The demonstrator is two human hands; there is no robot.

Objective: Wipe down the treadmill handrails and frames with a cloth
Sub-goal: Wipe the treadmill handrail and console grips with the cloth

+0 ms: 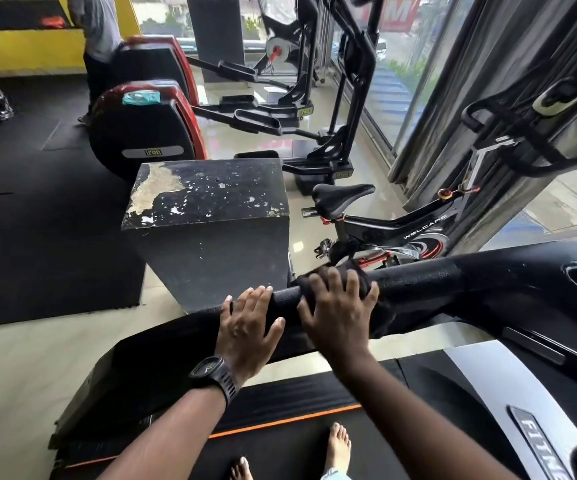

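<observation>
The treadmill's black left handrail (418, 275) runs across the lower middle, from its end cap up toward the console at the right. A dark cloth (380, 306) is wrapped over the rail, with a flap hanging below it. My right hand (337, 306) grips the cloth around the rail, fingers spread over the top. Just left of it, my left hand (247, 323), with a dark watch on the wrist, rests on the bare end of the rail, fingers curled over it. My bare feet stand on the treadmill belt (280, 452) below.
A worn black box (210, 216) stands just beyond the rail. A spin bike (384, 230) sits to its right by the curtained window. Elliptical machines (148, 126) fill the back, where another person (96, 46) stands. The treadmill's side frame (134, 375) slopes down left.
</observation>
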